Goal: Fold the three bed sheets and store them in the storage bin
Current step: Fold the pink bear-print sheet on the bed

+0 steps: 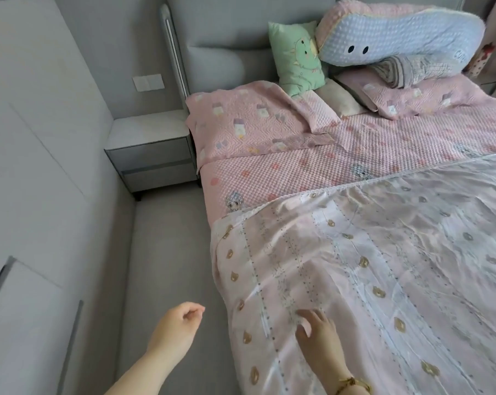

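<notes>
A shiny pale pink bed sheet [369, 266] with stripes and small brown motifs lies spread flat over the near part of the bed, its left edge hanging over the bed's side. My right hand [318, 334] rests flat on the sheet near that edge, fingers apart, a bracelet on the wrist. My left hand [178, 326] hovers over the floor to the left of the bed, fingers loosely curled, holding nothing. No other sheet and no storage bin is in view.
Under the sheet lies a pink textured bedspread [312, 163]. Pillows [298, 58] and a blue cushion [398, 35] are piled at the grey headboard. A grey nightstand [152, 155] stands left of the bed. Wardrobe doors [27, 195] line the left, with a narrow strip of floor [167, 252] between.
</notes>
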A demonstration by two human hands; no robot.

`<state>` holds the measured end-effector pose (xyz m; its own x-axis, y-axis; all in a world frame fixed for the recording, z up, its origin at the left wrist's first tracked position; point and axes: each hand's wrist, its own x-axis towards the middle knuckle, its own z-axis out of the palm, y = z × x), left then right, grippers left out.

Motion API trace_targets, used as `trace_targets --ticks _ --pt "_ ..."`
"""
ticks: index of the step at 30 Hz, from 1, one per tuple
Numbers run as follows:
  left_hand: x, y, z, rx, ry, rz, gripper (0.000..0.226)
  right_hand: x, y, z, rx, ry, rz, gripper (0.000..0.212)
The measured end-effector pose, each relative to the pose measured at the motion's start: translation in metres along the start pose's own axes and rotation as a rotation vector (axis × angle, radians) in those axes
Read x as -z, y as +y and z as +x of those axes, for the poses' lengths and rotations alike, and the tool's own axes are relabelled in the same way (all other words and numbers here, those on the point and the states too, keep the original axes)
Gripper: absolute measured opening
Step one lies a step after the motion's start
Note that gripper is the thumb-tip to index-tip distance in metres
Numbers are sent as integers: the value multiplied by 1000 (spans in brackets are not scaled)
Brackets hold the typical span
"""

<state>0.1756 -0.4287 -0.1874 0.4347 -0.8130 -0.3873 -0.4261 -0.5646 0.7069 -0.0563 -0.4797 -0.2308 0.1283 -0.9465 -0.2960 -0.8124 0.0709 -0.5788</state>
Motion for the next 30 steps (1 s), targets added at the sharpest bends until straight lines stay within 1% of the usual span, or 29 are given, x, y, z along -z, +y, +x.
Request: trace_targets --ticks 3,4,5,6,7,8,10,11,12,14,16,18,20,23,28,30 --pt "-25 15 84 -11 -74 98 23 -6 -14 81 77 -15 -161 45" --pt "-30 19 96 -16 -95 129 18 -7 -19 92 105 -14 -208 48" --pt "-35 25 113 -23 -99 156 15 -12 -21 107 136 -23 -253 55" --pt "-47 25 141 -23 -98 179 15 -25 -20 127 138 -37 -275 64" --pt "-57 26 165 -27 -95 207 17 -39 -16 142 118 -55 -308 68" --pt "-65 31 188 -32 -84 220 22 -55 -11 155 92 -46 -341 67" --pt "-82 37 234 -51 -83 259 32 -91 1 176 72 85 -403 66" --pt "-86 41 249 -80 -84 290 37 -102 4 177 37 104 -360 64" --pt "-92 44 266 -119 -90 332 40 -115 8 180 46 127 -314 59" --pt "-101 44 301 -183 -104 433 45 -133 17 187 55 196 -319 58" --pt "-105 45 328 -264 -57 495 47 -138 23 193 86 281 -344 58" --pt "-106 45 344 -286 32 458 47 -142 26 194 112 312 -381 58" --pt "-105 48 354 -240 74 383 50 -141 27 192 122 325 -373 58" --pt "-99 50 368 -188 32 357 50 -142 29 193 134 350 -388 58" --pt "-89 58 373 -203 -48 355 36 -140 30 192 120 336 -397 58" --pt "-88 61 369 -217 -65 346 25 -140 31 192 120 354 -410 58"
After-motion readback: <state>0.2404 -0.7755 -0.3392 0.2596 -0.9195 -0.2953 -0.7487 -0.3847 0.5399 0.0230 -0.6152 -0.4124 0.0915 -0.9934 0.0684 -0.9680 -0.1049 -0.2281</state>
